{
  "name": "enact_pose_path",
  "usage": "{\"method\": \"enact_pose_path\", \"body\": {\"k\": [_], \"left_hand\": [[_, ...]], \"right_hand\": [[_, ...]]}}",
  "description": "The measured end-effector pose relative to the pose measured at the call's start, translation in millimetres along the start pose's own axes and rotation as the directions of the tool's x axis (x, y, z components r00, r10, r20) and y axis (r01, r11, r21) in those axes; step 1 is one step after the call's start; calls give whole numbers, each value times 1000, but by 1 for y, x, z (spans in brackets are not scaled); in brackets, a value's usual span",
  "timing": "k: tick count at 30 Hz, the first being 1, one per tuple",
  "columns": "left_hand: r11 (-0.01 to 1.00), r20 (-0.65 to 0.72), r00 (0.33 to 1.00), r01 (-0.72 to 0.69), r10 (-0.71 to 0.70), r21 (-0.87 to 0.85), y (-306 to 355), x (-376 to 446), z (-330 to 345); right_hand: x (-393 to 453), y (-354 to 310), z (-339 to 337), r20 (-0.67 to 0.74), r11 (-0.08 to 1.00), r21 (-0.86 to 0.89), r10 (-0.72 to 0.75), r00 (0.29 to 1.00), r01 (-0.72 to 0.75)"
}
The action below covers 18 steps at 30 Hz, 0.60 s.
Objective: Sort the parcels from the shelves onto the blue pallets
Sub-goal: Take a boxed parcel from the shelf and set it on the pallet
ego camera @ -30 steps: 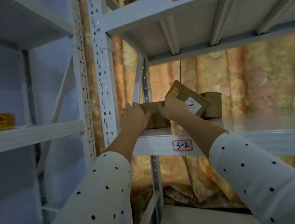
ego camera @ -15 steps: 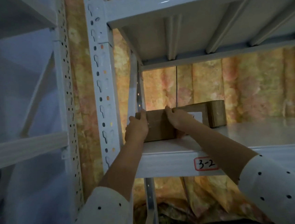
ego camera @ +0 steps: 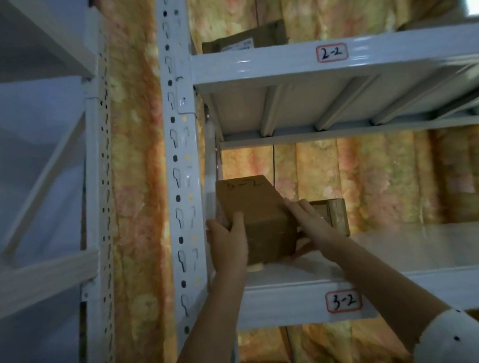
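Observation:
A brown cardboard parcel marked "3-2" on its top is tilted up at the left end of the white shelf labelled 3-2. My left hand grips its left side, thumb on the front face. My right hand grips its right side with fingers over the top edge. A second brown parcel stands behind it on the same shelf, partly hidden by my right hand. A third parcel lies on the shelf labelled 2-2 above.
A white perforated upright post stands just left of the parcel. Another white rack is at the far left. An orange patterned curtain hangs behind the shelves. The shelf above leaves limited headroom.
The parcel that lay flat on shelf 3-2 is now lifted and tipped toward me between both hands. The view has tilted upward, showing shelf 2-2 and its parcel.

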<state>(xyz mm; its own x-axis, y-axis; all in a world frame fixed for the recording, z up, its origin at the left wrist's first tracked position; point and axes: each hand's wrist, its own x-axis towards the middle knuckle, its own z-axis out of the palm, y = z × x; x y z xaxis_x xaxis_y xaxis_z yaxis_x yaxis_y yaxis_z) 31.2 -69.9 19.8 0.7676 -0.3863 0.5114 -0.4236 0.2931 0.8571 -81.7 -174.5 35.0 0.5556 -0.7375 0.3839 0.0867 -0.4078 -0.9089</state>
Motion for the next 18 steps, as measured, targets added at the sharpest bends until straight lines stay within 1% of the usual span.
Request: {"method": "enact_pose_path", "body": {"k": [3, 7, 10, 14, 17, 18], "left_hand": [[991, 8, 1000, -4, 5, -131, 3, -1, 0], [975, 71, 997, 1, 15, -224, 3, -4, 3], [966, 72, 997, 19, 0, -256, 5, -2, 2], [962, 67, 998, 16, 3, -271, 5, -3, 2], [954, 70, 997, -16, 38, -298, 6, -4, 3], [950, 66, 996, -31, 54, -311, 7, -4, 3]], "right_hand": [[-4, -4, -3, -5, 995, 101, -14, 1000, 14], [-1, -2, -7, -24, 990, 138, -39, 999, 42], [-2, -2, -8, 5, 992, 125, -23, 1000, 23], [-5, 2, -6, 92, 1000, 15, 24, 995, -26], [-2, 3, -6, 101, 1000, 10, -13, 995, 12], [-2, 3, -7, 102, 999, 33, -22, 995, 18]]}}
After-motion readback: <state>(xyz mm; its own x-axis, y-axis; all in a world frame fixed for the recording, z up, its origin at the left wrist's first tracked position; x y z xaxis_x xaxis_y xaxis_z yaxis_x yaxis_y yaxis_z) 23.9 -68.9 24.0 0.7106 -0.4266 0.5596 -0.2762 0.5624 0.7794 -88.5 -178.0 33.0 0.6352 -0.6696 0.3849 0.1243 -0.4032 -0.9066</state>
